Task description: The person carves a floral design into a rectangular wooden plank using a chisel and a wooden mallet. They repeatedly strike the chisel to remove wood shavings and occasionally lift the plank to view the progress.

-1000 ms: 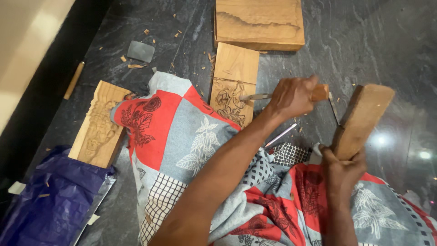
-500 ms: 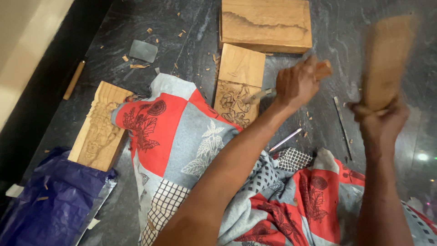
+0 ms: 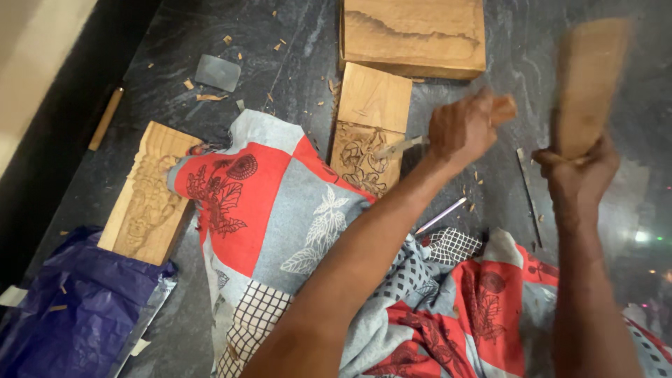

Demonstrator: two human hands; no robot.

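My left hand [image 3: 463, 129] grips a wooden-handled chisel [image 3: 404, 145], its metal blade resting on the carved floral part of a wooden plank [image 3: 369, 126] lying on the dark stone floor. My right hand [image 3: 578, 173] is closed on a flat wooden mallet [image 3: 586, 84], raised upright and blurred, to the right of the chisel handle and apart from it. A red, grey and checked cloth [image 3: 280, 210] covers my lap below both arms.
A larger wood block [image 3: 413, 35] lies behind the plank. Another carved plank [image 3: 143, 203] sits at the left, partly under the cloth. A blue plastic sheet [image 3: 70, 308] is at lower left. Loose chisels [image 3: 526, 192] and wood chips lie on the floor.
My right hand lifted the mallet from low beside the chisel to high at the right. The left hand kept the chisel on the plank.
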